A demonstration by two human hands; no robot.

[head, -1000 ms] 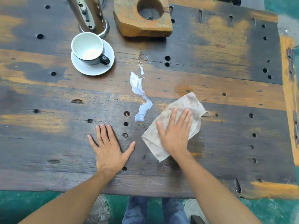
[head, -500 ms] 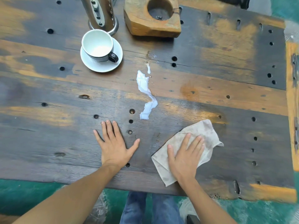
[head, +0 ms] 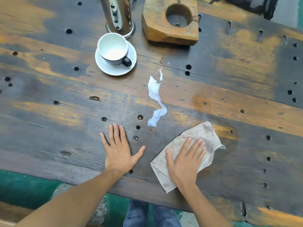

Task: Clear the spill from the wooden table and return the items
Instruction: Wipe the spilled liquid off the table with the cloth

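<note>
a worn wooden table (head: 49, 112) seen from above. a thin white spill (head: 156, 102) runs down the centre of the frame. at lower centre the left hand (head: 118, 153) lies flat, fingers spread. just right of it, the right hand (head: 185, 161) presses flat on a stained cloth (head: 208, 136), below the spill. a white cup (head: 113, 46) on a saucer (head: 114, 69) sits at upper centre.

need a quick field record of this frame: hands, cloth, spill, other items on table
left hand: flat on table, palm down, holding nothing
right hand: pressed flat on cloth
spill: white streak mid-table, unwiped, apart from cloth
cup: upright on saucer
behind cup: metal cylinder, wooden block with round hollow
</note>
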